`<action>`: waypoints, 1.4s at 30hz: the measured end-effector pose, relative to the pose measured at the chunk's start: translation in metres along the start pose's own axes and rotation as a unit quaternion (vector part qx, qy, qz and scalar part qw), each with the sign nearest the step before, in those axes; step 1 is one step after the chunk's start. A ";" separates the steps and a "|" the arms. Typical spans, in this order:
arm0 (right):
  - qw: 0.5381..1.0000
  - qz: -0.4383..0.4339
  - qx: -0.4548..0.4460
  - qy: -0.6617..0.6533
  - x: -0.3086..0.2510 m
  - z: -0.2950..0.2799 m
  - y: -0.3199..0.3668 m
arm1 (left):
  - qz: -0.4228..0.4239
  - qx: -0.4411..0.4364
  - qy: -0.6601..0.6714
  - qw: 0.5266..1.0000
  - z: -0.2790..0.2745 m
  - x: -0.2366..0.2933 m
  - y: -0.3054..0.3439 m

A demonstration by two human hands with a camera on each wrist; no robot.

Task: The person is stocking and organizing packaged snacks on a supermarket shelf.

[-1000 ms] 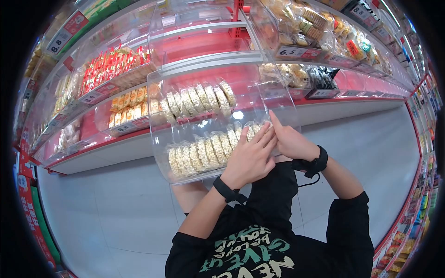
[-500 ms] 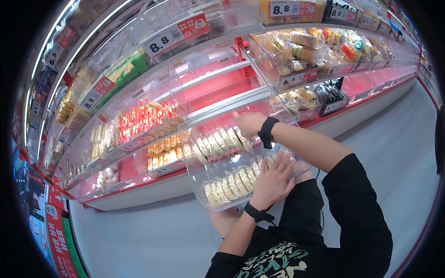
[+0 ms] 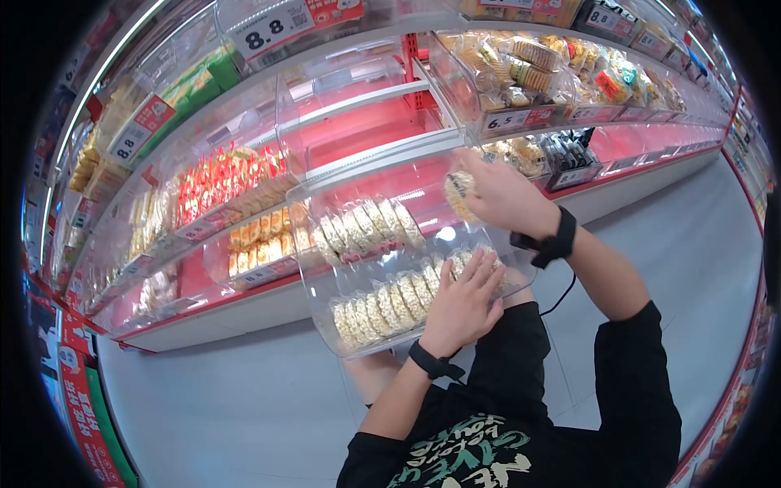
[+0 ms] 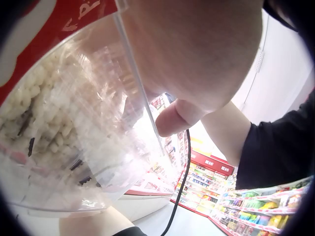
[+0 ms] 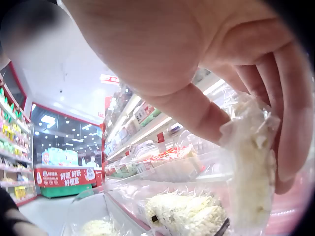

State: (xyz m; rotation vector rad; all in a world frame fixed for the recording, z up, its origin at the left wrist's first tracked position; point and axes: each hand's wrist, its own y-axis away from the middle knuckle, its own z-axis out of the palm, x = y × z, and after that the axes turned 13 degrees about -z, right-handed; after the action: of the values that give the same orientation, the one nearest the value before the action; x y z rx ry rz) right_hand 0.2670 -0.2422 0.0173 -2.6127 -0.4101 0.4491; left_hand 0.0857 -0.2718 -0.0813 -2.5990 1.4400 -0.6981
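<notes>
A clear plastic bin (image 3: 323, 285) holds two rows of wrapped puffed-rice cakes. My left hand (image 3: 465, 307) rests with extended fingers over the right end of the front row (image 3: 378, 313). My right hand (image 3: 508, 199) pinches a single wrapped puffed-rice cake (image 3: 460, 195), raised beyond the right end of the back row (image 3: 366, 228). In the right wrist view that cake (image 5: 252, 167) stands edge-on between thumb and fingers, above more cakes (image 5: 187, 211). Through the bin's clear wall, the left wrist view shows wrapped cakes (image 4: 49, 103) close to the left hand.
Behind the bin, a red shelf (image 3: 350, 142) has clear dividers. Red-wrapped snacks (image 3: 228, 175) and orange-packed ones (image 3: 260, 240) fill bins at left; bagged biscuits (image 3: 529, 73) and dark packets (image 3: 569, 150) sit at right. A price tag (image 3: 272, 28) hangs above. A thin cable (image 3: 561, 297) dangles near the right wrist.
My right hand has left the front row, reached to the right end of the back row, then drawn back rightward with a rice cake showing in it. The left hand stays on the front row.
</notes>
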 end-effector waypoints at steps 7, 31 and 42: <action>0.989 0.062 -0.032 0.133 -0.043 -0.011 0.080 | -0.009 -0.009 -0.003 1.000 0.001 0.001 -0.001; 0.985 0.155 -0.071 0.038 -0.040 0.059 0.110 | -0.013 0.042 0.044 0.998 0.002 -0.003 0.001; 0.969 0.087 -0.171 0.158 -0.038 0.030 0.090 | -0.017 0.044 0.038 0.998 0.003 -0.001 0.001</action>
State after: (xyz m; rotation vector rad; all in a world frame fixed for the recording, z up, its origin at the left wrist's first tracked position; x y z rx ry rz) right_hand 0.2403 -0.3203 -0.0424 -3.0024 -0.1614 0.0076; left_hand 0.0855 -0.2720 -0.0848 -2.5606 1.3552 -0.8542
